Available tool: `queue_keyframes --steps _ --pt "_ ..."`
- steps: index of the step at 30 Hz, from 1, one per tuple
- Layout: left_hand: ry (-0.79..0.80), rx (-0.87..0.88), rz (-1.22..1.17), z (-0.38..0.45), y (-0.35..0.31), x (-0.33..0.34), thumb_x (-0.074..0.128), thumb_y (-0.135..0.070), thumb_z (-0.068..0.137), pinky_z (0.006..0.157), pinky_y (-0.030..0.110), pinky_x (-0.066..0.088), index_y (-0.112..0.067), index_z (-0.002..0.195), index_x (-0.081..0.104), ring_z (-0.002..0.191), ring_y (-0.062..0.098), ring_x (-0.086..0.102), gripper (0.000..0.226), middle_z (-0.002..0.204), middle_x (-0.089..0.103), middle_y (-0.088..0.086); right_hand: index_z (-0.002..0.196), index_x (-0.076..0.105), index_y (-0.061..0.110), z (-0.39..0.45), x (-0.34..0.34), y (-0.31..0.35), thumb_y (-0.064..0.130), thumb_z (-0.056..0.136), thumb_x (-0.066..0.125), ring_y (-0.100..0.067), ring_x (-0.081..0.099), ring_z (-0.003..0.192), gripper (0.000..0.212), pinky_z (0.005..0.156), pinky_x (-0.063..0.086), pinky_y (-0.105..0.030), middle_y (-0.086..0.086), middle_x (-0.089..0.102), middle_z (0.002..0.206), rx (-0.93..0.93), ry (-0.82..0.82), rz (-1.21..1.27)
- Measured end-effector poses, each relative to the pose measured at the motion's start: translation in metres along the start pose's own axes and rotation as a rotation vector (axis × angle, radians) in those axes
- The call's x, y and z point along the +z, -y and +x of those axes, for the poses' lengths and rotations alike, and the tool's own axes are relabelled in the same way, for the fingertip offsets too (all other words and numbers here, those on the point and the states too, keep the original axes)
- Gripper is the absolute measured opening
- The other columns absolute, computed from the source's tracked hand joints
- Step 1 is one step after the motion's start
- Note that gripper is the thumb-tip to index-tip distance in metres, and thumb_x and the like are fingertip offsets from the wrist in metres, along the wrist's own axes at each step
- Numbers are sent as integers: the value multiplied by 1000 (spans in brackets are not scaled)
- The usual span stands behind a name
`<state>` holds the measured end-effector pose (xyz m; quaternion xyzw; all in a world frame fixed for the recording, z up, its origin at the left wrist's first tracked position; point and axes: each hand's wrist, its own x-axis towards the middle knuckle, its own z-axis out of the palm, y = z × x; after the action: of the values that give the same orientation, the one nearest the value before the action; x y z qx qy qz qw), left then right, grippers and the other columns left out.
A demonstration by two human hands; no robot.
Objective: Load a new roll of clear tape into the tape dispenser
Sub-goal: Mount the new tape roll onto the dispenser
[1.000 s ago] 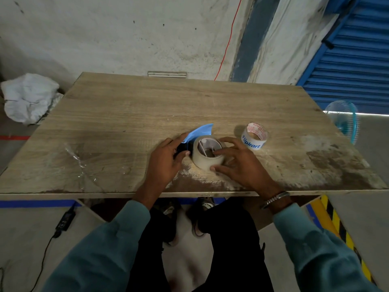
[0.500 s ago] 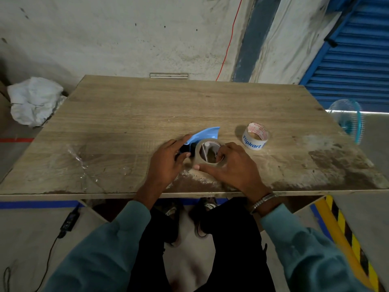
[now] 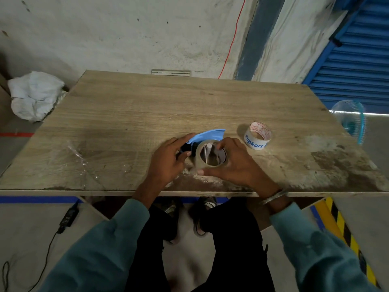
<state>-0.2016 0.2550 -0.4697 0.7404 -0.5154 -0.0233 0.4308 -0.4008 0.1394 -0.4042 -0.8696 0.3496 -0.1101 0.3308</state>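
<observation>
A blue and black tape dispenser (image 3: 207,134) lies on the wooden table (image 3: 147,114) near its front edge. My left hand (image 3: 168,159) grips the dispenser's black part from the left. A roll of clear tape (image 3: 211,155) sits over the dispenser's hub, its hole facing up. My right hand (image 3: 233,163) wraps that roll, thumb at the near side and fingers over the far rim. The dispenser's lower body is hidden under both hands.
A white printed tape roll (image 3: 257,135) stands on the table to the right of my hands. Crumpled clear film (image 3: 80,159) lies at the front left. A white sack (image 3: 34,94) sits off the left edge, a teal fan (image 3: 350,121) off the right.
My right hand has closed further around the clear roll and turned it so its hole faces up over the dispenser. My left hand stays on the dispenser.
</observation>
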Motion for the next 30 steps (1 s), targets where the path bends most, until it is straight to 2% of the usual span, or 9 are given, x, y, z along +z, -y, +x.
queue_keyframes --steps 4,8,12,16,19,21,24,27,30 --pt "-17 56 50 -5 -6 -4 74 -16 93 80 30 52 -32 148 59 92 14 64 59 104 68 -8 147 42 23 -1 27 20 91 56 73 -27 51 135 118 99 55 -49 -1 57 144 130 -174 -88" --pt "-79 100 76 -8 -10 -7 73 -20 97 78 35 58 -30 148 58 95 11 63 54 111 71 -6 137 54 20 5 20 28 89 44 66 -25 58 123 116 93 55 -43 -1 63 132 207 -132 -74" --pt "-177 -188 -355 -8 -29 -11 80 -36 93 74 9 55 -42 153 44 107 -15 62 69 122 64 -26 114 68 26 -1 8 28 62 48 84 -14 72 88 77 64 60 -32 0 76 113 366 -118 559" --pt "-237 -398 -653 -23 -62 -8 77 -60 84 83 16 50 -34 135 57 110 -5 65 60 124 69 -10 107 85 23 -15 10 31 42 76 70 -32 76 93 40 89 56 -55 -17 81 115 396 109 1269" --pt "-174 -386 -774 -36 -87 -9 68 -65 84 79 21 56 -34 113 68 106 1 68 42 116 72 -11 107 86 23 -22 12 32 34 84 58 -32 77 98 38 102 51 -62 -11 80 115 335 171 1469" --pt "-180 -348 -769 -40 -101 -13 64 -62 89 76 13 54 -32 108 70 104 -1 68 36 115 72 -9 114 84 21 -30 11 38 32 85 53 -33 74 105 44 102 52 -63 -11 78 119 301 202 1546" --pt "-254 -354 -794 -44 -108 -23 64 -60 92 85 10 52 -31 128 63 117 -7 63 47 130 65 -6 127 77 10 -48 5 48 38 81 55 -41 64 114 58 86 56 -54 -18 72 127 258 264 1632" --pt "-169 -323 -744 -47 -106 -36 67 -67 90 101 17 50 -50 142 54 137 -3 51 56 149 54 -15 124 78 7 -66 0 53 44 80 56 -40 71 99 62 64 60 -48 -20 73 122 186 345 1625" --pt "-141 -267 -769 -52 -105 -43 63 -53 100 86 18 52 -28 119 76 103 3 70 33 109 78 -11 122 77 6 -80 -3 56 46 82 57 -35 70 82 60 53 58 -39 -20 73 114 192 348 1596"
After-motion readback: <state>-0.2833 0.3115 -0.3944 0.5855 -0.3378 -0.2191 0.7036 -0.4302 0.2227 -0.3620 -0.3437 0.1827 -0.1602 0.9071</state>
